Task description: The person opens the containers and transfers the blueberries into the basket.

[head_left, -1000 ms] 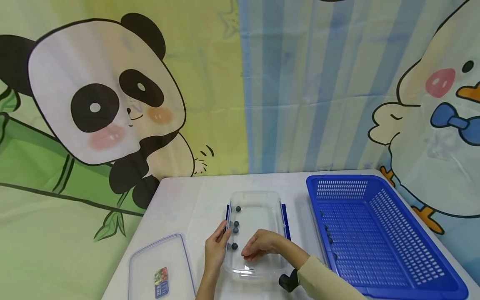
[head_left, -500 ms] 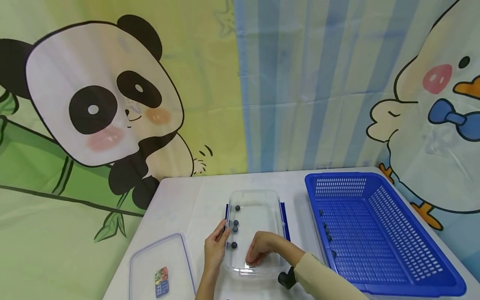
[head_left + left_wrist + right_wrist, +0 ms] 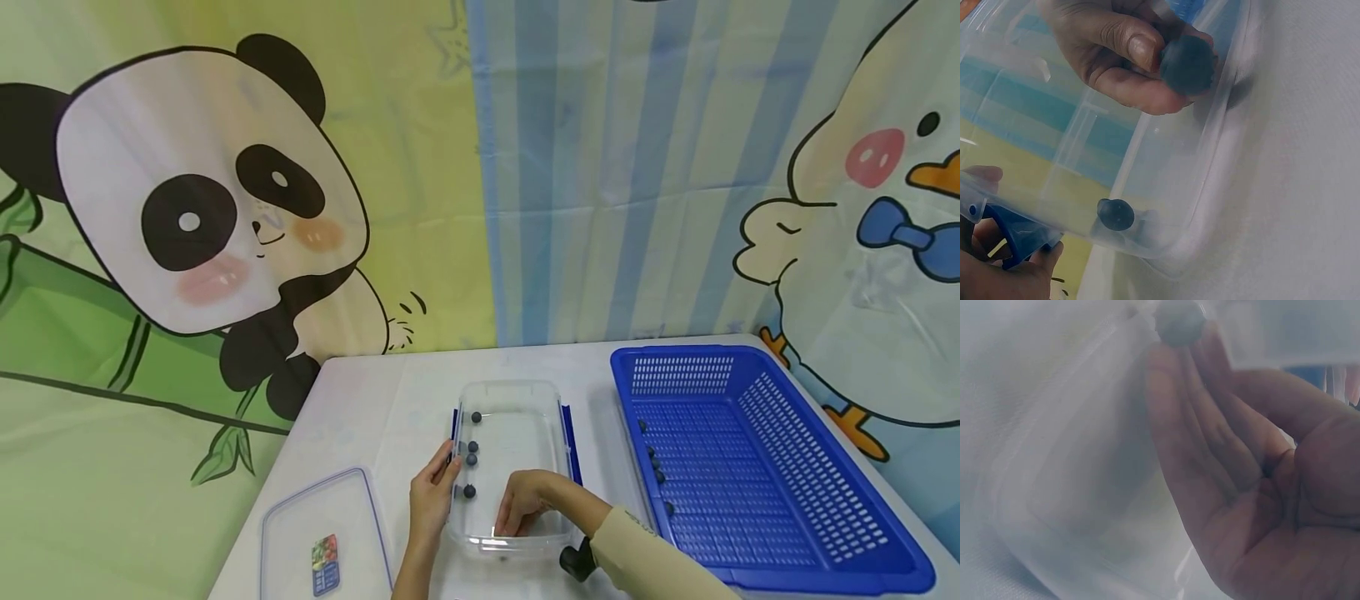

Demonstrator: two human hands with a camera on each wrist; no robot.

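A clear plastic container [image 3: 517, 442] with blue side clips stands mid-table. My left hand [image 3: 430, 500] grips its left side, fingers around the blue clip [image 3: 1019, 234], as the left wrist view shows. Reaching inside near the front wall, my right hand [image 3: 523, 503] pinches a blueberry [image 3: 1188, 65] between thumb and fingers. That berry also shows at the fingertips in the right wrist view, through the hazy plastic; in the head view the hand hides it. Several other blueberries [image 3: 469, 492] lie along the container's left wall.
To the right is a large blue plastic basket [image 3: 750, 500] with several blueberries [image 3: 660, 477] along its left side. A clear lid [image 3: 292, 533] with a light blue rim and a fruit label [image 3: 325, 567] lies at the front left. A printed curtain [image 3: 555, 208] hangs behind the table.
My right hand has moved down toward the container's front wall and its fingers have closed in there. The left hand stays on the container's side.
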